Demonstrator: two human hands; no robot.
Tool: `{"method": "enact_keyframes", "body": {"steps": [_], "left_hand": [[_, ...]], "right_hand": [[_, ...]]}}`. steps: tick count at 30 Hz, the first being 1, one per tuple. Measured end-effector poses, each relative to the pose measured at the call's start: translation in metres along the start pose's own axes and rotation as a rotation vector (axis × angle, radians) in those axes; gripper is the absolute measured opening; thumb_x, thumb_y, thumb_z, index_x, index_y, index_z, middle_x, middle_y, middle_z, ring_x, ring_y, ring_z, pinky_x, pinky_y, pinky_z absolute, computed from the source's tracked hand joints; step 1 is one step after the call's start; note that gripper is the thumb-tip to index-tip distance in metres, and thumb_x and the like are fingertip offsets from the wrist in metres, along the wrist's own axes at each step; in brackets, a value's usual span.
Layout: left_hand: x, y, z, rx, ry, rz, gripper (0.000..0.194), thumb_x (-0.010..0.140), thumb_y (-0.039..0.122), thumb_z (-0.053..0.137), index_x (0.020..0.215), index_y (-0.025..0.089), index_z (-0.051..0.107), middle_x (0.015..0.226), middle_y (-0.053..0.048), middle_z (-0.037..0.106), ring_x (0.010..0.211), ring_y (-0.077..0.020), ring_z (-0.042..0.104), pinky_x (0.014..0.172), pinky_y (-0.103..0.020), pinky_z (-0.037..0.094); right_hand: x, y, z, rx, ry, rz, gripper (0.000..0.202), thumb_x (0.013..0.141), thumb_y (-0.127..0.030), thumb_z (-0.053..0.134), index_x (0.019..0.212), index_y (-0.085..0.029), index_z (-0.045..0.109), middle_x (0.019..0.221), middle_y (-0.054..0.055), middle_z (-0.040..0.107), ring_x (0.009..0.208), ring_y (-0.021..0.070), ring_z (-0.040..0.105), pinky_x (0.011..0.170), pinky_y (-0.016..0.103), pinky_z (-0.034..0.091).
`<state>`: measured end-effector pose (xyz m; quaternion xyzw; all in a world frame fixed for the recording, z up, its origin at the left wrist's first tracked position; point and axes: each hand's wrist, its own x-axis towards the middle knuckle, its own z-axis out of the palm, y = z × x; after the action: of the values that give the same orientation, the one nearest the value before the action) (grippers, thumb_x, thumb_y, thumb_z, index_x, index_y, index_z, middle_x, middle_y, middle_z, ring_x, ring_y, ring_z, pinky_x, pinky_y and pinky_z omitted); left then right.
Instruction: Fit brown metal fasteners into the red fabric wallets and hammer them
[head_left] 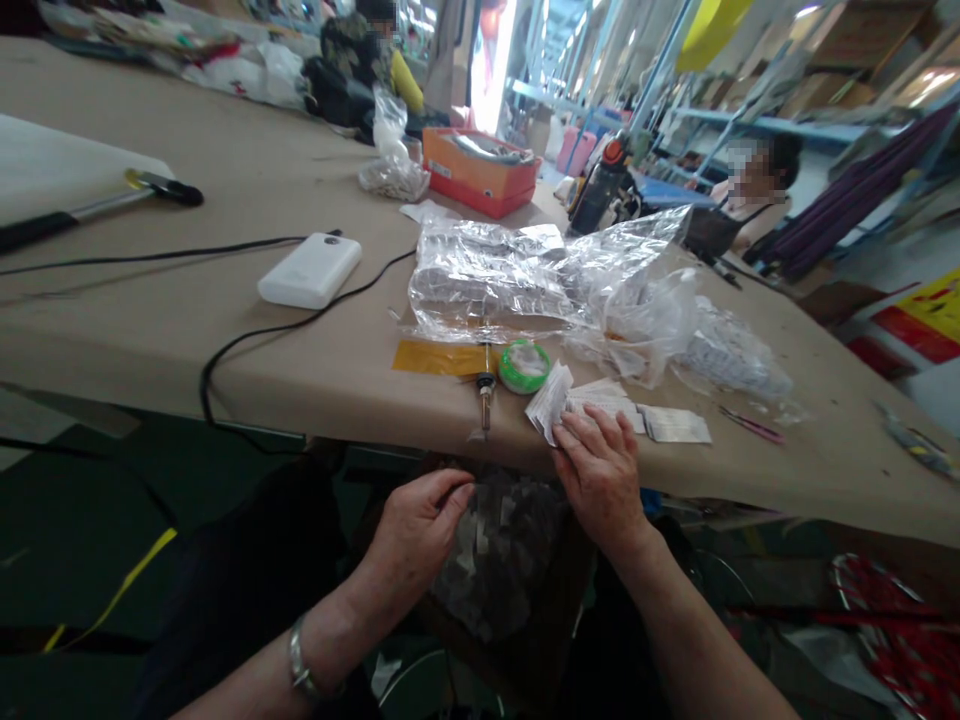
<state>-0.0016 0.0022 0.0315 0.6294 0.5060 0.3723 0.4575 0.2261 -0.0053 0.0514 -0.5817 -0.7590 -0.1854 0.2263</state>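
My left hand (424, 520) is in front of the table edge, thumb and forefinger pressed together; whatever they pinch is too small to make out. Below it, a heap of small grey-white scraps (502, 570) lies under the table edge. My right hand (604, 475) rests at the edge with its fingers stretched flat over white printed labels (600, 398). Another stack of labels (679, 424) lies to its right. Left of the labels are a round green-rimmed item (524, 366) and a slim metal-tipped tool (486, 395), like a soldering iron, pointing toward me.
Clear plastic bags (487, 280) cover the middle of the table (150, 330). Pink-handled tweezers (752, 424) lie at the right. A white power bank (310, 270) and black cable (255, 335) are at left. Behind stands an orange box (480, 175). Two people sit farther off.
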Motion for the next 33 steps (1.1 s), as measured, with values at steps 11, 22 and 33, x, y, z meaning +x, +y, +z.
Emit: {"method": "enact_keyframes", "body": {"steps": [11,22,33], "left_hand": [[0.007,0.053,0.045,-1.095,-0.335,-0.609,0.014,0.081,0.025,0.061,0.084,0.011,0.062,0.074,-0.005,0.064,0.058,-0.0101,0.058,0.057,-0.021,0.048],[0.009,0.065,0.053,-0.812,-0.245,-0.699,0.008,0.087,0.015,0.051,0.086,0.009,0.057,0.069,-0.008,0.066,0.054,-0.0129,0.061,0.055,-0.024,0.051],[0.011,0.064,0.06,-0.764,-0.264,-0.736,0.01,0.086,0.013,0.051,0.088,0.007,0.059,0.073,-0.011,0.067,0.055,-0.0142,0.062,0.056,-0.026,0.053]], "right_hand": [[-0.028,-0.026,-0.035,0.361,0.06,-0.223,0.018,0.084,-0.017,0.057,0.098,-0.025,0.065,0.101,0.001,0.07,0.113,0.0211,0.055,0.106,0.046,0.035],[-0.023,0.026,-0.02,-0.047,-0.055,0.12,0.047,0.086,-0.031,0.056,0.127,-0.009,0.051,0.123,0.018,0.057,0.119,0.0334,0.046,0.098,0.052,0.04],[-0.028,0.044,-0.014,0.024,0.129,0.061,0.015,0.088,-0.019,0.054,0.095,-0.017,0.067,0.101,0.007,0.07,0.102,0.023,0.061,0.092,0.04,0.046]]}}
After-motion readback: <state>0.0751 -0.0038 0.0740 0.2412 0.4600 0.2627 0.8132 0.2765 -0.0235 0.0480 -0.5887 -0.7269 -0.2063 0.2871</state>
